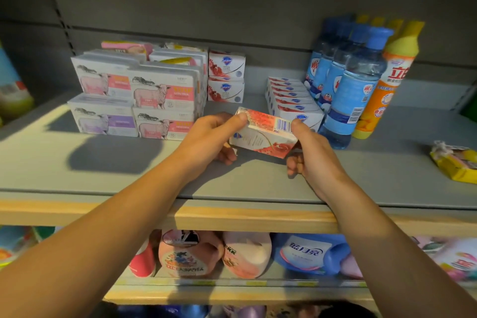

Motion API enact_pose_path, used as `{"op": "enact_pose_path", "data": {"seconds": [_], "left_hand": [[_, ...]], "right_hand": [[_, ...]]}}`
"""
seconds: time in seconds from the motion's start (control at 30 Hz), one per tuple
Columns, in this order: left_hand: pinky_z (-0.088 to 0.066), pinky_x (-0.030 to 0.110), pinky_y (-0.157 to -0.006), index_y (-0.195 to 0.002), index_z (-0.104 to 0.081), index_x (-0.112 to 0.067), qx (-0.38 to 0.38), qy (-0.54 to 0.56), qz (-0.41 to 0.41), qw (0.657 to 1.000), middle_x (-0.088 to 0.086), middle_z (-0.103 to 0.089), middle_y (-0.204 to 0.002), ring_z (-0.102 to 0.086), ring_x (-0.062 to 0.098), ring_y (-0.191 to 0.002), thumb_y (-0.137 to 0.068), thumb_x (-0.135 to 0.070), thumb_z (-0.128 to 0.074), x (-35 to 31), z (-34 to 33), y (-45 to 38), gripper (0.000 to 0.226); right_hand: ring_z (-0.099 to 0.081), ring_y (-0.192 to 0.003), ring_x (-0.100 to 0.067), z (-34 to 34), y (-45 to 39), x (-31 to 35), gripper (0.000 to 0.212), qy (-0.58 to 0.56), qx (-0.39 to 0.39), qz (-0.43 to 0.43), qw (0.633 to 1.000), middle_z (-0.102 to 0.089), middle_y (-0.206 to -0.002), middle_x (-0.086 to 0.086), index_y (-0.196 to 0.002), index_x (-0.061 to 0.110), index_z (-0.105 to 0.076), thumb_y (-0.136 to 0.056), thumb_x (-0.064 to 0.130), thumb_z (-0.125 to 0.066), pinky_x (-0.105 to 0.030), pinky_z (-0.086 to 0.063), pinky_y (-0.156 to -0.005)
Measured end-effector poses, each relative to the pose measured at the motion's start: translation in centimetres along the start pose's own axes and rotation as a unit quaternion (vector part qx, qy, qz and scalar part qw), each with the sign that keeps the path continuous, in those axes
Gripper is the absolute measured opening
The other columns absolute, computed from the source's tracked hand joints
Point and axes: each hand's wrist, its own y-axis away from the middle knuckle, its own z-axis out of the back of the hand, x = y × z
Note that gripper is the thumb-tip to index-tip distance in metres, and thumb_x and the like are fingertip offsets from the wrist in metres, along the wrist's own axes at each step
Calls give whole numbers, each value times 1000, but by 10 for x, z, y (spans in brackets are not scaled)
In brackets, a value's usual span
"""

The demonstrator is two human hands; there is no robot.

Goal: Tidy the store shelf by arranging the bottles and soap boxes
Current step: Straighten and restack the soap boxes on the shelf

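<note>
At the far left of the grey shelf [77, 162], sheep-print boxes [136, 93] are stacked in two tiers, pink ones above and beside a purple one. Just to their right, two white-and-red soap boxes [226, 76] are stacked one upon the other against the back wall.

In the middle, over the front part of the shelf, a single soap box [263, 131] is held tilted, its barcode side turned up. Its left end is grasped by the left hand [209, 139], thumb on top and fingers curled beneath. Its right end is pinched by the right hand [309, 152], thumb laid by the barcode and fingers curled below. Whether the box's lower edge touches the shelf cannot be told.

Just behind the right hand, a row of soap boxes [291, 98] is filed one behind another, running back toward the wall. Touching that row on its right, blue bottles [343, 77] are lined up front to back, and an orange bottle with a yellow cap [387, 80] is stood beside the front one, with more yellow caps seen behind. At the far right, a yellow packet [454, 162] is laid flat, well apart from the bottles.

On the shelf below, pink and blue containers [245, 253] are seen.
</note>
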Motion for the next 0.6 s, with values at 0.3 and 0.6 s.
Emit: {"op": "enact_pose_path", "data": {"seconds": [0.3, 0.6], "left_hand": [[-54, 40, -95, -137, -53, -26, -25, -139, -116, 983, -3, -59, -133, -59, 9, -118, -91, -23, -67, -2, -1, 4, 48], [-59, 37, -86, -114, -65, -21, -59, -138, -169, 974, 1, -73, -108, -70, 12, -100, -82, -3, -75, -4, 0, 9, 38]], "right_hand": [[-65, -110, -7, 3, 6, -8, 43, -8, -8, 132, 991, -62, -123, 14, -122, 37, -58, -90, 10, -65, -28, -59, -77], [-59, -114, 3, -2, 9, -11, 60, 97, 5, 208, 973, -60, -116, 26, -125, 35, -49, -83, -3, -70, -14, -52, -83]]}}
